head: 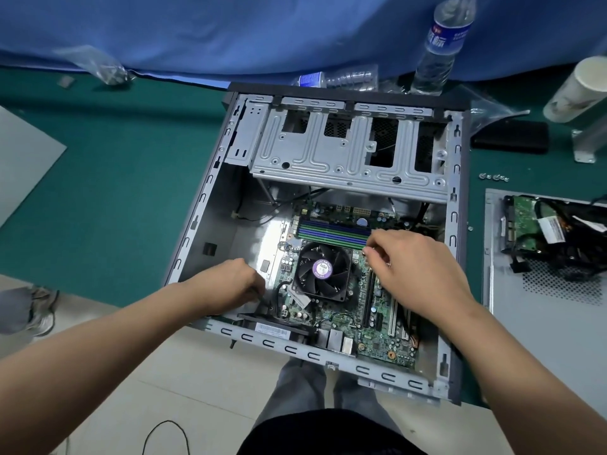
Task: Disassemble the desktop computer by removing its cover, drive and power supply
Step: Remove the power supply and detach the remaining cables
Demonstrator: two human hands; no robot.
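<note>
— Where the left hand [230, 285] curls down by the near-left corner of the motherboard [358, 310], can you tell what it has?
— Not clearly. The fingers are closed around something dark, maybe a cable, but the hand itself hides it. The right hand [415, 274] is easier: fingertips pinched together just right of the CPU fan [320, 272], on something too small to make out.
— And the computer case [203, 205]?
— Lying on its side on the green table [115, 178], cover off, its near edge hanging past the table edge. The left bay inside is bare grey metal. A stamped, ribbed steel drive cage [348, 152] spans the far end, its slots showing dark mesh behind.
— Where did the parts go?
— A flat grey panel [525, 323] with a perforated patch lies to the right, cut off by the frame — on it a drive [522, 224] showing its green circuit board, half buried under black cables [571, 244]. A few screws [494, 177] sit just beyond.
— Anything else?
— A clear plastic bottle [440, 44] against blue cloth [230, 31].
</note>
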